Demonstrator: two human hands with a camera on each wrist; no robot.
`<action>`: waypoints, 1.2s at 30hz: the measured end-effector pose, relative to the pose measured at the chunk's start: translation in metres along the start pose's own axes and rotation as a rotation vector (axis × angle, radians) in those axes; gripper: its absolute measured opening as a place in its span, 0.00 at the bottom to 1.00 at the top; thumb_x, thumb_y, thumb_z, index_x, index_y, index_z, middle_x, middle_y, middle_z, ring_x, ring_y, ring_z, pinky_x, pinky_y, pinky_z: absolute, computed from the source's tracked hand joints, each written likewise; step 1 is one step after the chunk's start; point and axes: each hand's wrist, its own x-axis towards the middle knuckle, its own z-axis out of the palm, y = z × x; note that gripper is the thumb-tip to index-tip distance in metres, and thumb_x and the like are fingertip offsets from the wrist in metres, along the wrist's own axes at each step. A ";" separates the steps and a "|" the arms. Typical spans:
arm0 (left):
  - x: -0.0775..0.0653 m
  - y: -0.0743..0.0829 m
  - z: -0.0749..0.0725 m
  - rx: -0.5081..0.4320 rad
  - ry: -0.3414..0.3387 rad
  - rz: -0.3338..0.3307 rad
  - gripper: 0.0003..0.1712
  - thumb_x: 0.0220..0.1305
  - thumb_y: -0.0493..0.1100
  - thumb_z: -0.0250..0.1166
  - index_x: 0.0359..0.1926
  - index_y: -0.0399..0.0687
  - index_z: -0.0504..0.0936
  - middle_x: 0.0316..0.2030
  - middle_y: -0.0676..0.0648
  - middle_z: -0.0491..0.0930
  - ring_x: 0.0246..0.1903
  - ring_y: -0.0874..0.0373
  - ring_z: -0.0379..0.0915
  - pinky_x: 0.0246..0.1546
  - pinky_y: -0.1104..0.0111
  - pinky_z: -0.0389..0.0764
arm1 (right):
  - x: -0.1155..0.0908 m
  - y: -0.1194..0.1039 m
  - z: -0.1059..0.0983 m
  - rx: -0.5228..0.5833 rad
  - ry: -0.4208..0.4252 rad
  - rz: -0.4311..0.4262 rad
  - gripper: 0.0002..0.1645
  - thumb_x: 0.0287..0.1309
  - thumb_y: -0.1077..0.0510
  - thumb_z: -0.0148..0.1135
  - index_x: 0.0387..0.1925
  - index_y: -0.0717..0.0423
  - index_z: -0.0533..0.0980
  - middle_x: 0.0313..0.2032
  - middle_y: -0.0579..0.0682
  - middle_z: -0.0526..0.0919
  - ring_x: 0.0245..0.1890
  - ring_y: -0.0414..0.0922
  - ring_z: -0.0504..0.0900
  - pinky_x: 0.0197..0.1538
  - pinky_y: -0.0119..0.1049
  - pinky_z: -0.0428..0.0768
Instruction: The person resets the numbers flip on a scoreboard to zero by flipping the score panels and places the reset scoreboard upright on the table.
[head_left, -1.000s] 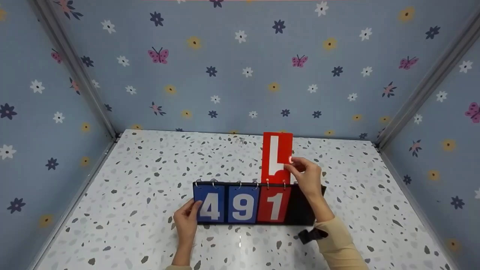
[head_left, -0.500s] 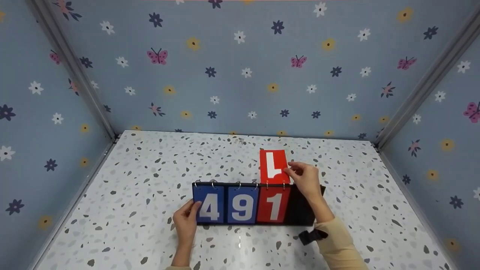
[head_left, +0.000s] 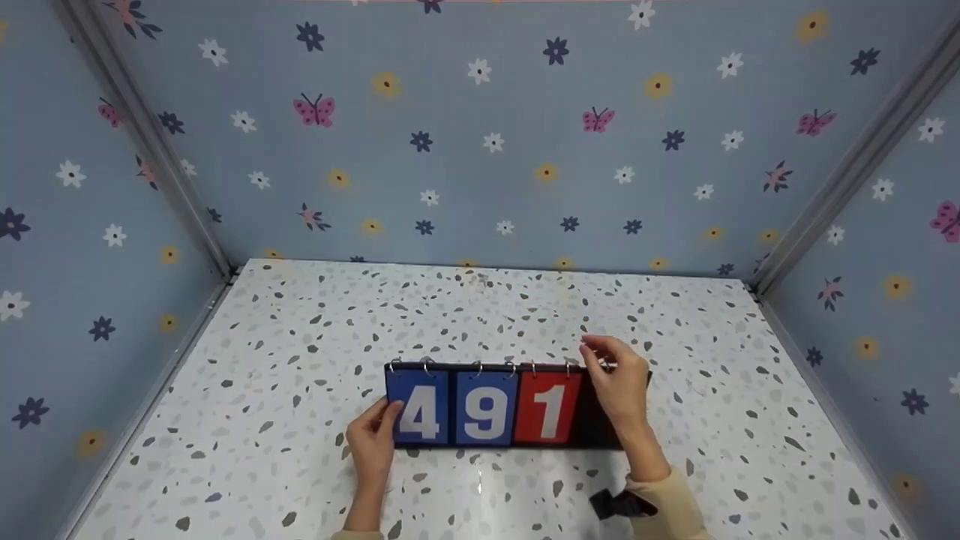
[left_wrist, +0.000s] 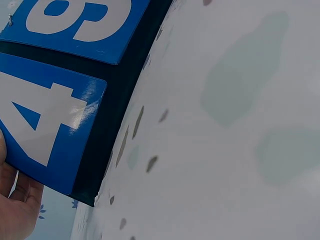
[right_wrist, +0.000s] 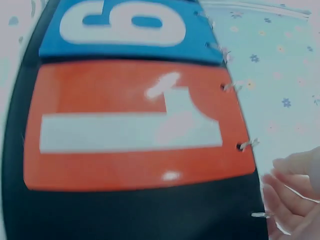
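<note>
A black flip scoreboard (head_left: 596, 420) stands propped on the table, its cards hung on metal rings along the top edge. Left to right it shows a blue 4 card (head_left: 420, 405), a blue 9 card (head_left: 486, 409) and a red 1 card (head_left: 549, 409); the rightmost slot is bare black. My left hand (head_left: 373, 435) grips the board's left edge, thumb in front by the 4 and fingers behind. Just above the top right edge is my right hand (head_left: 621, 382), fingers bent loosely with nothing between them. In the right wrist view its fingers (right_wrist: 287, 195) lie beside the ringed edge.
The white speckled table (head_left: 300, 337) extends around the scoreboard. Blue flowered panels (head_left: 480, 165) enclose it at the back and both sides, joined by grey metal posts (head_left: 150, 142). A black strap (head_left: 622, 504) hangs at the right sleeve.
The raised red card with an upside-down 1 has dropped out of sight behind the scoreboard. My right hand has let go of it and lowered slightly. The left hand has stayed put.
</note>
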 end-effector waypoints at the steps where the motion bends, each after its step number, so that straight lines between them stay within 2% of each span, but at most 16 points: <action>1: 0.000 0.000 0.000 0.004 -0.001 -0.004 0.07 0.51 0.27 0.63 0.33 0.25 0.80 0.26 0.34 0.79 0.16 0.58 0.66 0.16 0.79 0.64 | -0.004 -0.002 -0.001 0.001 0.031 -0.007 0.06 0.46 0.68 0.64 0.30 0.62 0.80 0.26 0.49 0.81 0.23 0.41 0.76 0.26 0.32 0.74; 3: 0.001 -0.002 0.000 0.005 -0.003 -0.016 0.08 0.51 0.28 0.63 0.34 0.26 0.80 0.27 0.34 0.79 0.17 0.55 0.68 0.16 0.79 0.65 | -0.011 -0.006 -0.002 0.009 0.084 -0.017 0.06 0.47 0.69 0.63 0.31 0.62 0.80 0.27 0.50 0.80 0.25 0.41 0.76 0.27 0.28 0.73; 8: 0.002 -0.018 0.001 0.002 0.003 -0.039 0.09 0.51 0.29 0.64 0.35 0.26 0.80 0.27 0.35 0.80 0.18 0.60 0.69 0.17 0.78 0.66 | -0.027 -0.020 -0.006 0.079 0.149 -0.006 0.10 0.45 0.73 0.62 0.34 0.65 0.78 0.30 0.55 0.80 0.28 0.46 0.77 0.31 0.32 0.74; 13: 0.003 -0.032 0.002 0.021 0.019 -0.047 0.10 0.51 0.32 0.65 0.35 0.29 0.81 0.27 0.38 0.81 0.17 0.61 0.68 0.16 0.78 0.66 | -0.044 -0.038 -0.006 0.127 0.134 0.052 0.14 0.44 0.78 0.60 0.37 0.73 0.74 0.34 0.64 0.78 0.30 0.55 0.77 0.32 0.34 0.75; 18: 0.003 -0.032 0.003 0.017 0.017 -0.040 0.09 0.51 0.32 0.65 0.34 0.29 0.81 0.27 0.38 0.81 0.17 0.59 0.67 0.17 0.78 0.66 | -0.063 -0.041 -0.001 0.148 0.104 0.152 0.18 0.45 0.77 0.59 0.42 0.76 0.71 0.38 0.66 0.76 0.35 0.57 0.77 0.36 0.42 0.75; 22: 0.002 -0.027 0.002 0.010 0.016 -0.041 0.08 0.50 0.30 0.64 0.34 0.28 0.81 0.27 0.37 0.80 0.18 0.59 0.67 0.17 0.78 0.66 | -0.075 -0.039 0.004 0.151 0.089 0.231 0.21 0.46 0.75 0.60 0.45 0.75 0.69 0.41 0.66 0.75 0.40 0.57 0.75 0.39 0.47 0.74; 25: 0.002 -0.016 0.002 0.011 0.015 -0.011 0.08 0.50 0.28 0.64 0.33 0.26 0.80 0.27 0.34 0.79 0.17 0.58 0.67 0.17 0.78 0.65 | -0.083 -0.031 0.010 0.173 0.093 0.261 0.22 0.47 0.73 0.60 0.46 0.74 0.68 0.43 0.65 0.74 0.41 0.56 0.75 0.41 0.46 0.74; 29: 0.001 -0.003 0.002 0.012 0.015 0.012 0.07 0.50 0.26 0.63 0.33 0.24 0.79 0.26 0.33 0.79 0.15 0.56 0.65 0.15 0.79 0.63 | -0.097 -0.010 0.022 0.197 0.097 0.279 0.23 0.49 0.67 0.63 0.48 0.69 0.69 0.44 0.60 0.74 0.41 0.51 0.75 0.42 0.39 0.75; 32: 0.000 -0.001 0.001 0.009 0.014 0.008 0.07 0.50 0.26 0.63 0.32 0.24 0.80 0.26 0.33 0.79 0.14 0.57 0.65 0.14 0.79 0.62 | -0.109 0.014 0.033 0.254 0.101 0.285 0.24 0.48 0.63 0.65 0.48 0.64 0.70 0.42 0.56 0.75 0.40 0.47 0.75 0.40 0.34 0.75; 36: -0.001 -0.001 0.001 0.009 0.015 0.006 0.07 0.50 0.26 0.63 0.32 0.24 0.79 0.25 0.33 0.79 0.14 0.60 0.64 0.14 0.79 0.62 | -0.123 0.047 0.048 0.234 0.098 0.291 0.24 0.48 0.57 0.66 0.48 0.56 0.70 0.40 0.51 0.75 0.36 0.42 0.75 0.36 0.29 0.74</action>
